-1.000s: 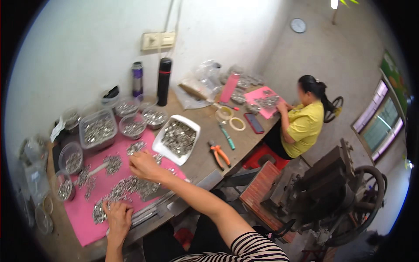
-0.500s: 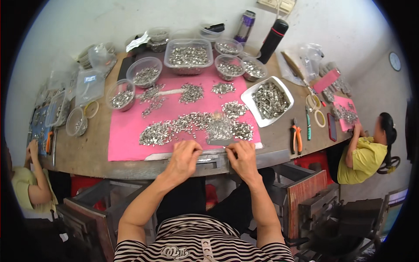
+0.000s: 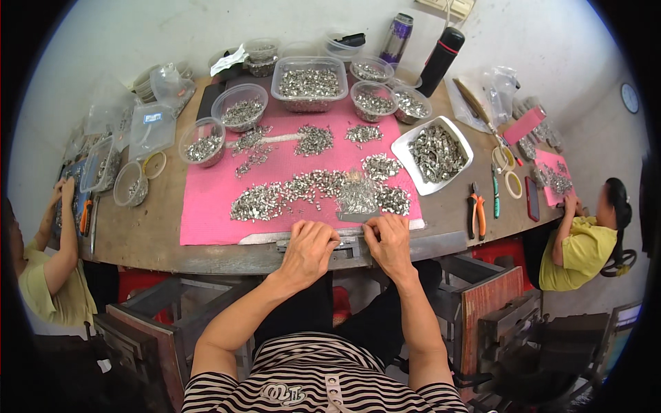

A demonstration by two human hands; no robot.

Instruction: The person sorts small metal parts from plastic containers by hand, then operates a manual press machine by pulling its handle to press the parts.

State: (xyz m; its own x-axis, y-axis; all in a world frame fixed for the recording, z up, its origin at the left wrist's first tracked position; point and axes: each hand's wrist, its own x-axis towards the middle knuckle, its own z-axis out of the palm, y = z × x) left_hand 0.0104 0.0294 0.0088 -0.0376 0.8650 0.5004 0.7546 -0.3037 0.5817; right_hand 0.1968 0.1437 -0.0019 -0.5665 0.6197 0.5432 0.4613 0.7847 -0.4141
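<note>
My left hand (image 3: 310, 248) is at the table's front edge, thumb and fingers pinched together. Whatever they hold, if anything, is too small to make out. Facing it, my right hand (image 3: 390, 241) is also closed in a pinch, its contents hidden by the fingers. Between the two lies a grey metal fixture (image 3: 350, 248) at the edge, partly covered by my left hand. Just beyond, a pile of thin, shiny metal pins (image 3: 357, 197) rests on the pink mat (image 3: 213, 230). Heaps of small silvery metal pieces (image 3: 256, 203) lie beside it.
A white dish (image 3: 466, 153) and a clear rectangular tub (image 3: 309, 103) hold metal pieces. Orange-handled pliers (image 3: 475, 210) lie to the right, near a green-handled tool (image 3: 496, 193). Two bottles (image 3: 441, 62) stand at the back. Co-workers sit at left (image 3: 51, 268) and right (image 3: 578, 248).
The whole view has shifted slightly. My left hand has moved a little to the right, toward the fixture; my right hand stays almost in place. The left co-worker's hands have risen.
</note>
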